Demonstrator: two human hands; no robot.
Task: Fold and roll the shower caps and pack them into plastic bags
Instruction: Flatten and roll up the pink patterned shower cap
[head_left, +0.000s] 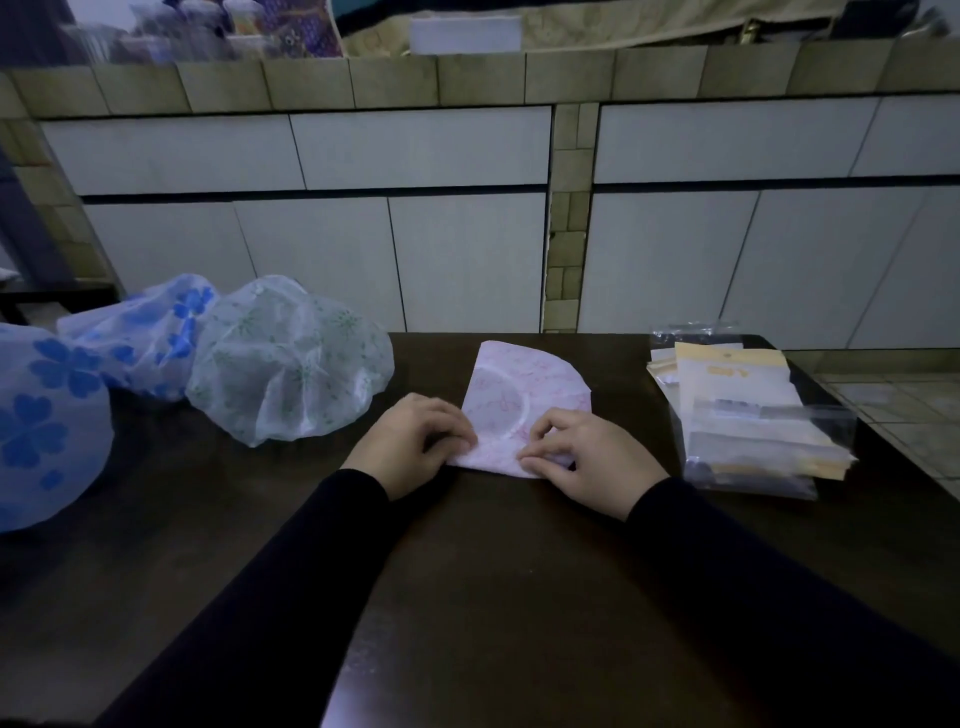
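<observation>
Plastic bags (748, 415) stacked, contents unclear

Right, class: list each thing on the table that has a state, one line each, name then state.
pink shower cap: folded flat, near edge pinched by both hands
left hand: grips cap's near edge
right hand: pinches cap's near edge
green-patterned shower cap: unfolded, puffed
blue-flowered shower caps: unfolded, puffed
plastic bags: stacked, none filled

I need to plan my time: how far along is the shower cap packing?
Early. Done: the pink cap lies folded flat. In hand: the left hand and right hand pinch its near edge, apparently starting the roll. Left: the green cap and two blue caps sit unfolded; the plastic bags look unfilled.
</observation>
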